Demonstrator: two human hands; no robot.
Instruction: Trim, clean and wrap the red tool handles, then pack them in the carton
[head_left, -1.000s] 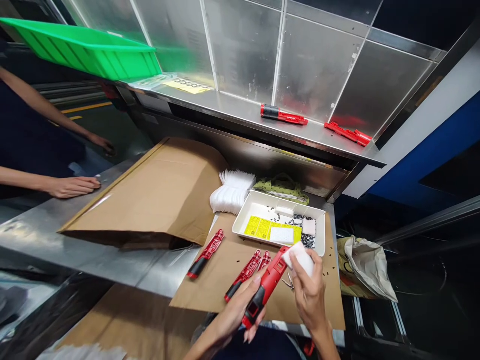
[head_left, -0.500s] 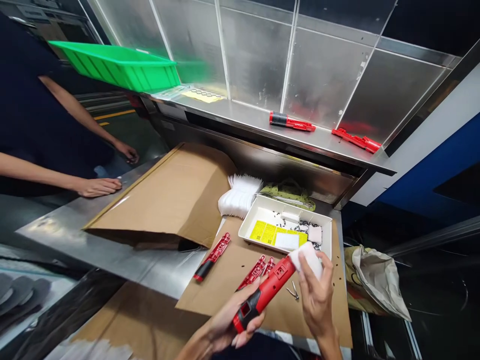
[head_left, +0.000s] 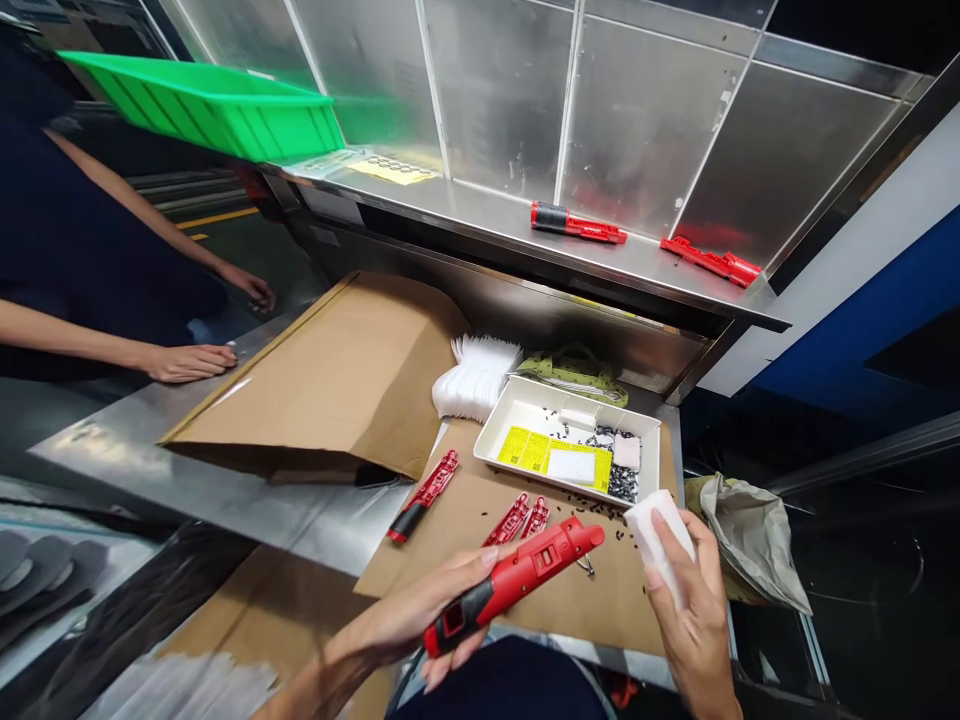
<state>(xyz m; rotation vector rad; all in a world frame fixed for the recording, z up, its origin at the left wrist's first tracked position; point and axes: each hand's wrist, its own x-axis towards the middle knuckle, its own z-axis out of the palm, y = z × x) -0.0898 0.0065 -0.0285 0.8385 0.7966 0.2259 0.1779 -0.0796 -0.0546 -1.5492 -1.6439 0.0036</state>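
Note:
My left hand (head_left: 431,612) is closed around the black grip end of a red tool body (head_left: 517,582), which points up and to the right over the brown cardboard sheet (head_left: 585,600). My right hand (head_left: 694,610) grips a white sponge block (head_left: 658,532), now a little to the right of the tool's tip and apart from it. Two red half shells (head_left: 519,519) lie on the cardboard just beyond the tool. Another red half shell with a black grip (head_left: 424,494) lies further left.
A white tray (head_left: 568,407) holds yellow labels, white pads and small black screws. A stack of white pieces (head_left: 476,378) sits beside a large cardboard flap (head_left: 330,385). Two red tool parts (head_left: 576,225) lie on the steel shelf by a green bin (head_left: 202,105). A co-worker's hands (head_left: 191,362) rest at the left. A crumpled bag (head_left: 754,540) hangs at the right.
My right hand has pulled the white sponge block off the tool's tip and moved it right. My left hand has lowered the red tool body and tilted it flatter.

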